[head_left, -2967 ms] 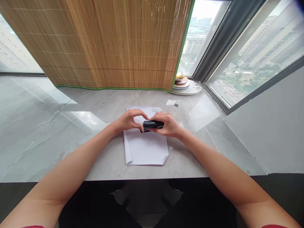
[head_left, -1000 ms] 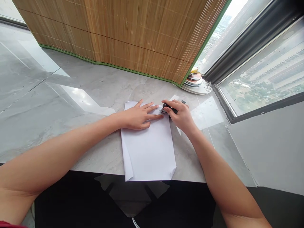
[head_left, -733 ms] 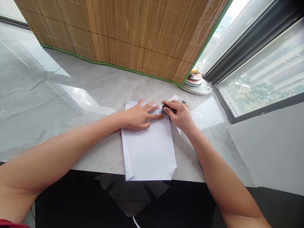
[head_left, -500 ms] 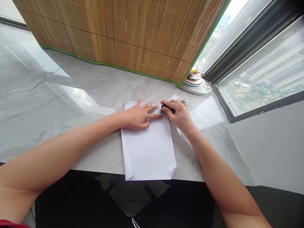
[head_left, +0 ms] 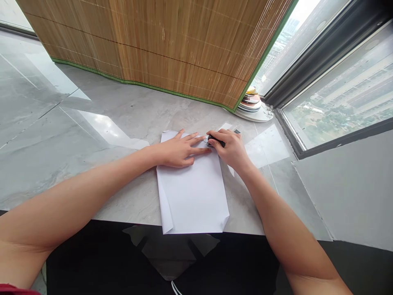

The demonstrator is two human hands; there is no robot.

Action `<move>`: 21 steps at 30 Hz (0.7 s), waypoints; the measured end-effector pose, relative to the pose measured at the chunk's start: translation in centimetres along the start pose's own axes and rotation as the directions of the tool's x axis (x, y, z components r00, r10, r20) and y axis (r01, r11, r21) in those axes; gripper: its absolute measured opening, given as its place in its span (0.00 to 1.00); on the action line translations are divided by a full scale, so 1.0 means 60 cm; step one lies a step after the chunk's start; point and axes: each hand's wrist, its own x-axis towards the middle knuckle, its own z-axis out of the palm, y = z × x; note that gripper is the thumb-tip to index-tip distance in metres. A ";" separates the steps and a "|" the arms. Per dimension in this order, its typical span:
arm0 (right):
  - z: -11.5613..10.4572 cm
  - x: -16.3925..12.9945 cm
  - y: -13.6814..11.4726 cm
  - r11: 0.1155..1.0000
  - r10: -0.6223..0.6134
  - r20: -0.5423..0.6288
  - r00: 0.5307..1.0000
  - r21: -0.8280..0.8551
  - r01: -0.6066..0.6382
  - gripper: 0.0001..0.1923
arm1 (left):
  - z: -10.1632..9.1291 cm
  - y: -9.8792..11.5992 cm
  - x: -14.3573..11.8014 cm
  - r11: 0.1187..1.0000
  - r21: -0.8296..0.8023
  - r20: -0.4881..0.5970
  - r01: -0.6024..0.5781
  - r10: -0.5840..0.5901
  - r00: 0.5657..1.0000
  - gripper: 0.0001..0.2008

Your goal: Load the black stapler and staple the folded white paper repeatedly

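A stack of white paper sheets [head_left: 193, 192] lies on the grey marble counter [head_left: 129, 119], its near end reaching the counter's front edge. My left hand [head_left: 178, 150] rests flat on the far part of the paper, fingers spread. My right hand [head_left: 231, 149] grips a small black stapler [head_left: 216, 142] at the paper's far right corner, pressed down beside my left fingertips. Most of the stapler is hidden under my fingers.
A bamboo blind [head_left: 172, 49] with green trim hangs along the back of the counter. A stack of plates [head_left: 253, 107] sits in the far right corner by the window [head_left: 334, 94]. A small white slip [head_left: 226, 126] lies just beyond my right hand.
Three seconds ago both hands held the stapler above the paper's middle. Now my left hand lies flat on the paper and my right has the stapler at the far right corner, nudged slightly left.
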 end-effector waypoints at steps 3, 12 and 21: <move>0.001 -0.001 0.000 1.000 -0.004 0.017 1.000 -0.012 0.005 0.15 | 0.000 -0.002 0.000 1.000 -0.001 0.001 -0.002 0.002 1.000 0.34; 0.000 -0.002 0.004 0.996 -0.037 0.062 0.997 -0.080 0.042 0.15 | 0.002 -0.005 0.000 1.000 -0.009 0.008 -0.007 0.007 1.000 0.34; 0.015 -0.006 -0.021 0.950 -0.077 0.071 0.994 -0.297 0.095 0.14 | 0.002 -0.009 0.000 1.000 -0.001 0.033 0.003 -0.003 0.999 0.34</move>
